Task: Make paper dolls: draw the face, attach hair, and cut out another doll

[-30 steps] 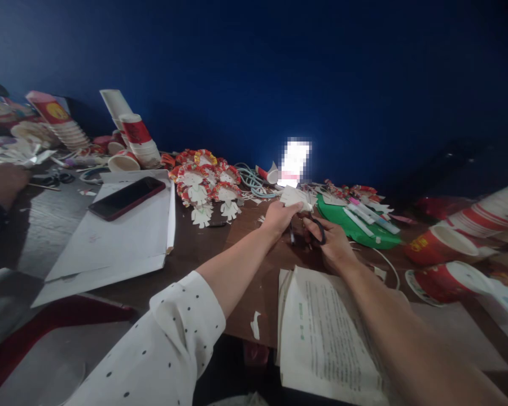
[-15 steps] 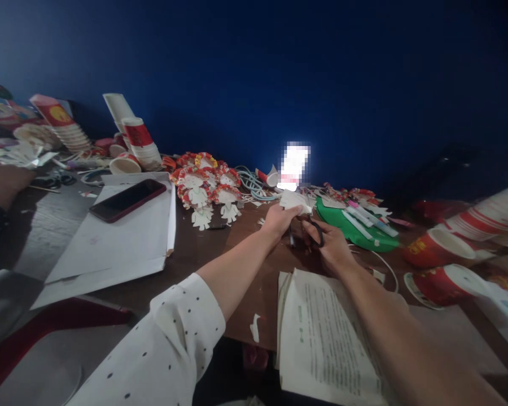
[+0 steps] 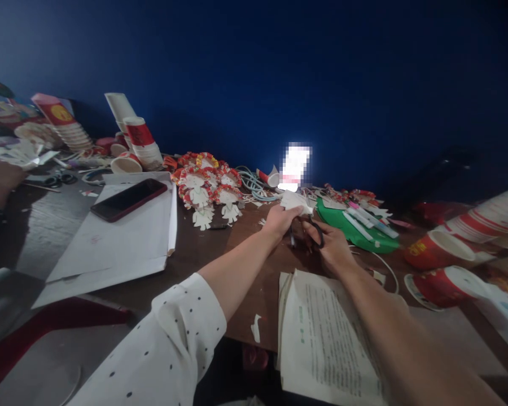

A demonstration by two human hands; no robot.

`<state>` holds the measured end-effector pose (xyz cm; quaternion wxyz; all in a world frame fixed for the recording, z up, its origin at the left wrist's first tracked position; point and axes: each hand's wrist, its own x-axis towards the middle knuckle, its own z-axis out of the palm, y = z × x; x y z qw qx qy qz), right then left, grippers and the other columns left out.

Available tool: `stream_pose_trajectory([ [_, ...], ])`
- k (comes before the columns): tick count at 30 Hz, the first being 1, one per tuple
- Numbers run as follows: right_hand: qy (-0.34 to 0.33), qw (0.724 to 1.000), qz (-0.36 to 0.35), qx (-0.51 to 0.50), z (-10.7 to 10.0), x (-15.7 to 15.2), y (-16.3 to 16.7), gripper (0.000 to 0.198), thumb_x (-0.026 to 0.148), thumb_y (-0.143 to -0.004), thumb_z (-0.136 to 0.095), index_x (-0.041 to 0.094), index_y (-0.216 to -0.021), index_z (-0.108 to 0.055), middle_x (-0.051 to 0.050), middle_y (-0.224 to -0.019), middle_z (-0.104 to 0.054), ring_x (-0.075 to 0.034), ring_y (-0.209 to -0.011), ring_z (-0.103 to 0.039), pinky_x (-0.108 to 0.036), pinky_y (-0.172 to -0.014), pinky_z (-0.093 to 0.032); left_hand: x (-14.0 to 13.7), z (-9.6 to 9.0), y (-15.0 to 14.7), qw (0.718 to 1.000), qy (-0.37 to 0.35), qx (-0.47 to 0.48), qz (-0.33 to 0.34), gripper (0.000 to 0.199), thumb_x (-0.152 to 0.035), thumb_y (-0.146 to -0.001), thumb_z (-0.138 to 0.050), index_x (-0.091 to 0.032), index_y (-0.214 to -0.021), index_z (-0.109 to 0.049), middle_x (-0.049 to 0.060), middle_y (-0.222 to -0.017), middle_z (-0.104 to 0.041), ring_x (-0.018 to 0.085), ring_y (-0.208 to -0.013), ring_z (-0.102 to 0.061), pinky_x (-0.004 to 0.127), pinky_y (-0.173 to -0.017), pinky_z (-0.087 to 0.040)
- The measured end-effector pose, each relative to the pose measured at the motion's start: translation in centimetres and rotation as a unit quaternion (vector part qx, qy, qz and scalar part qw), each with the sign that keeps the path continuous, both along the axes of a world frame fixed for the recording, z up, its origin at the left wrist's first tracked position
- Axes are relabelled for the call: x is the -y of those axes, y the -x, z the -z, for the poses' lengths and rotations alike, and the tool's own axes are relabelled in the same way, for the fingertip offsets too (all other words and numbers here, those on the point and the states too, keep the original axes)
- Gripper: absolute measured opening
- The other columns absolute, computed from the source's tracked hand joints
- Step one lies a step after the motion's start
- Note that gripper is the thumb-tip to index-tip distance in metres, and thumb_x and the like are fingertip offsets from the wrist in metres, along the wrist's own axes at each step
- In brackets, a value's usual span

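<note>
Between the thumb and fingers of my left hand point(image 3: 280, 219) is a white piece of paper point(image 3: 295, 200). My right hand point(image 3: 332, 242) grips a pair of scissors point(image 3: 320, 232) by its dark handles. The blades point up at the paper's right side; I cannot tell how far apart they are. Under my hands a pen point(image 3: 292, 239) shows in part. Several paper figures with red, patterned ruffs point(image 3: 201, 189) lie in a heap to the left. A bright, blurred-out screen point(image 3: 295, 163) stands just beyond my hands.
A phone point(image 3: 129, 200) rests on a white folder point(image 3: 110, 248). Paper cup stacks point(image 3: 141, 141) stand at back left, more cups point(image 3: 444, 248) at right. Markers point(image 3: 370, 217) lie on a green pouch point(image 3: 351, 228). Printed sheets point(image 3: 325, 338) overhang the front edge. Another person's hand point(image 3: 2, 180) is far left.
The view has shifted very slightly. My hands keep nearly the same pose on the paper and scissors. At far left, the other person's hand has moved a little further left.
</note>
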<state>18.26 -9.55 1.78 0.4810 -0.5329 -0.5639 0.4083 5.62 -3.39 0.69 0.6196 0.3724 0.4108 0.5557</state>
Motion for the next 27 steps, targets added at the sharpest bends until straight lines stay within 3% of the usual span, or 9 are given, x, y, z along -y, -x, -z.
stream_pose_trajectory([
  [8,0.0,1.0,-0.002,0.012,-0.1,0.1,0.1,0.043,0.058,-0.075,-0.071,0.016,-0.083,-0.073,0.003,-0.056,-0.054,-0.01,-0.049,-0.042,-0.025,-0.046,-0.031,-0.4,0.5,-0.1,1.0,0.005,-0.005,-0.008,0.021,-0.03,-0.068,-0.076,-0.013,-0.079,-0.071,0.003,-0.071,-0.068,0.012,-0.06,-0.057,0.024,-0.061,-0.045],
  [17,0.009,0.999,-0.026,0.031,-0.8,0.6,0.5,0.044,0.059,-0.075,-0.07,0.016,-0.076,-0.07,0.002,-0.055,-0.053,-0.009,-0.049,-0.042,-0.024,-0.046,-0.032,0.3,-0.6,0.0,0.999,0.004,0.021,-0.04,0.014,-0.023,-0.072,-0.073,-0.014,-0.082,-0.071,0.003,-0.074,-0.069,0.012,-0.065,-0.06,0.028,-0.076,-0.05],
  [27,0.027,0.999,-0.021,0.01,-0.3,0.4,0.3,0.042,0.059,-0.075,-0.071,0.017,-0.079,-0.069,0.002,-0.059,-0.056,-0.01,-0.048,-0.045,-0.024,-0.042,-0.034,0.0,-0.2,0.2,1.0,-0.01,0.002,-0.013,0.014,-0.024,-0.072,-0.074,-0.014,-0.079,-0.069,0.003,-0.07,-0.068,0.013,-0.065,-0.061,0.029,-0.077,-0.05],
])
